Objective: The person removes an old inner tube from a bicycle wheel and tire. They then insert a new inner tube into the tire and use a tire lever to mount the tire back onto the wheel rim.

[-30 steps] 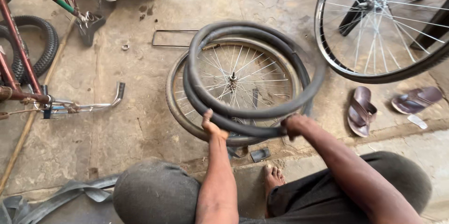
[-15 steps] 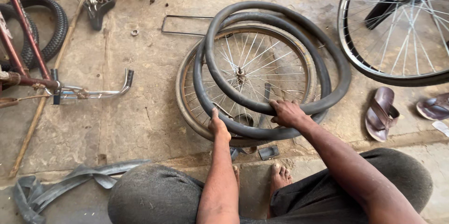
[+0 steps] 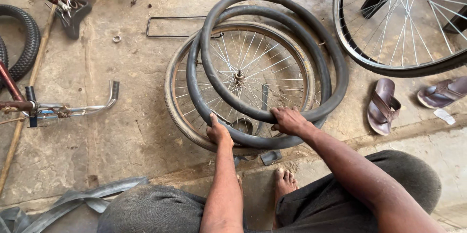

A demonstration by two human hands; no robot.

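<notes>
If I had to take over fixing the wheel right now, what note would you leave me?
Left hand: pressing the black rubber tube near the wheel rim.
Right hand: grip closed on the tube's upper loop.
The wheel lies flat on the concrete floor; the tube is coiled loosely on top, mostly off the rim.
Done: nothing seated that shows.
Left: probably working the tube around the rim.

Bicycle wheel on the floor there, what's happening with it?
A person squatting on the concrete floor works on a spoked wheel lying flat. Both hands grip a black inner tube looped over it: the left hand and right hand at its near edge. The tube sits loosely coiled, not fitted. Sandals lie nearby.
</notes>
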